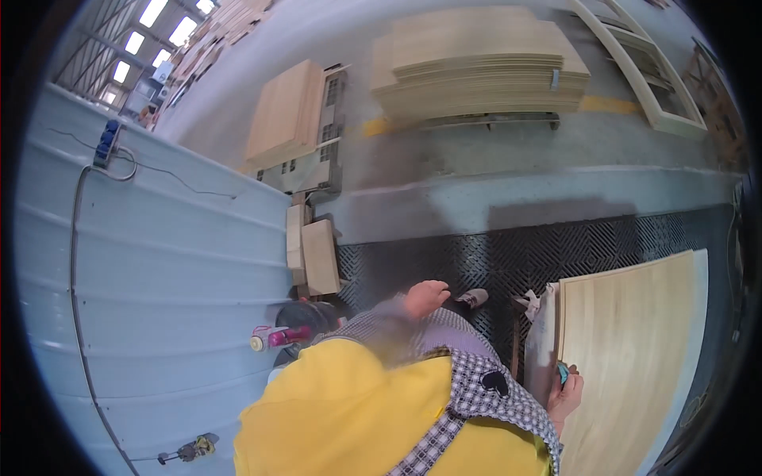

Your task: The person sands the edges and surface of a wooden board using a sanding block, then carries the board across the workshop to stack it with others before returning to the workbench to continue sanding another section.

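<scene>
My left hand (425,298) hangs in front of my body with its fingers loosely curled; nothing shows in it. At the lower right, my right hand (567,394) grips a small teal item (563,372) at the near left edge of a pale wooden panel (625,333). Whether that item is a sanding block or something else cannot be told. The panel lies flat on a support with a light blue margin beyond its right edge. I wear a yellow top and a checked apron (482,387).
Stacked boards (476,77) rest on a pallet ahead, with another stack (286,113) to their left. Wooden blocks (321,256) stand beside a light blue wall (178,256). A pink bottle (289,336) is at my left. Black matting (506,256) covers the floor by my shoe.
</scene>
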### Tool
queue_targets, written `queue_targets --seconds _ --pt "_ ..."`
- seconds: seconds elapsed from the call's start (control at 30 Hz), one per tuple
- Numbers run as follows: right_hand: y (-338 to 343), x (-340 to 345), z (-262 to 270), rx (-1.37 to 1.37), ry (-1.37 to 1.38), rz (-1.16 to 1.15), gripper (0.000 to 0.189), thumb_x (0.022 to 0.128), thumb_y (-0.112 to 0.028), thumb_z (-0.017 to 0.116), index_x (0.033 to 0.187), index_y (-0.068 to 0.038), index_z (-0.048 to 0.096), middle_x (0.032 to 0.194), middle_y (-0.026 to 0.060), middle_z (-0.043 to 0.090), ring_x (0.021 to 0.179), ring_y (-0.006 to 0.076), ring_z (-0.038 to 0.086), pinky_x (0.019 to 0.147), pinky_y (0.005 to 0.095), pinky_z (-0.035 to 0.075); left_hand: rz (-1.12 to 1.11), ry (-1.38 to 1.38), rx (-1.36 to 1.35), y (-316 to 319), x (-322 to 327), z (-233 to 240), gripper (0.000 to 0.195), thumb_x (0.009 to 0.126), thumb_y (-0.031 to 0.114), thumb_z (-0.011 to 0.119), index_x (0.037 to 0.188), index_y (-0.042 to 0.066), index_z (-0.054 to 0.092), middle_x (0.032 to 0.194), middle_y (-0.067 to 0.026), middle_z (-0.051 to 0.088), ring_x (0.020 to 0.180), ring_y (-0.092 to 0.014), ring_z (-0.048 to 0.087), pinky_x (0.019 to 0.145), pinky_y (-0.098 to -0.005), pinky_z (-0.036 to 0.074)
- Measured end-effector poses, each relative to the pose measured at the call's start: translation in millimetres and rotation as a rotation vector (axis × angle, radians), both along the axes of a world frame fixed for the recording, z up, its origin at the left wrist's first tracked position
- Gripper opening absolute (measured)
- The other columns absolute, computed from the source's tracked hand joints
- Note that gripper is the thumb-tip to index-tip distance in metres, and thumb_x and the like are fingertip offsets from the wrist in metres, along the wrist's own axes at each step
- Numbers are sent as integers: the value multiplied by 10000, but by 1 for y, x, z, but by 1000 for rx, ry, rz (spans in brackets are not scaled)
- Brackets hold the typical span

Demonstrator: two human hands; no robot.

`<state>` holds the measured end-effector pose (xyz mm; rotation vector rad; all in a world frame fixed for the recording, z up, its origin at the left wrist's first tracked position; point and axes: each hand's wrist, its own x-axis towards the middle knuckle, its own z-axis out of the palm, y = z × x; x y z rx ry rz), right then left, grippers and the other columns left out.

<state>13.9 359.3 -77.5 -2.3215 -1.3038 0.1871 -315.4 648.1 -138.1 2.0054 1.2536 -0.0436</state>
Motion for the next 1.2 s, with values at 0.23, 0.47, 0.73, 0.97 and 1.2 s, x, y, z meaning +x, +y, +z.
queue_targets --seconds 0.23,0.47,0.73,0.97,1.2 --pt "134 2 16 142 -119 135 199 744 -44 603 940 -32 572 884 131 558 816 324 560 679 405 463 -29 -80 29 1 32 -6 262 854 282 506 894 56 633 895 -168 647 875 -357 614 756 -462 486" --pt "120 -9 5 62 -157 88 177 669 -17 598 842 -55 584 880 104 570 820 316 565 661 402 471 -146 -126 -12 8 131 19 388 888 320 508 1145 38 576 1101 -184 618 1023 -361 574 882 -435 453" --pt "-59 -29 9 95 -189 -138 289 670 -12 623 957 -32 593 870 137 574 818 332 564 674 410 459 -412 -452 390 -7 252 65 216 823 205 553 950 31 567 982 -195 570 910 -378 575 791 -439 476" --pt "-141 -55 53 50 -41 -346 428 608 14 603 1032 -35 573 889 163 570 818 357 546 706 437 445 -278 -507 364 2 267 9 373 780 143 641 1118 -1 578 1041 -201 615 995 -343 567 872 -400 455" --pt "-137 -58 39 69 -198 -297 413 621 -15 629 1030 -43 580 903 80 586 808 269 566 653 370 466 -175 -475 59 -13 272 27 445 795 176 664 1175 -30 558 1116 -183 623 1031 -269 597 889 -335 453"
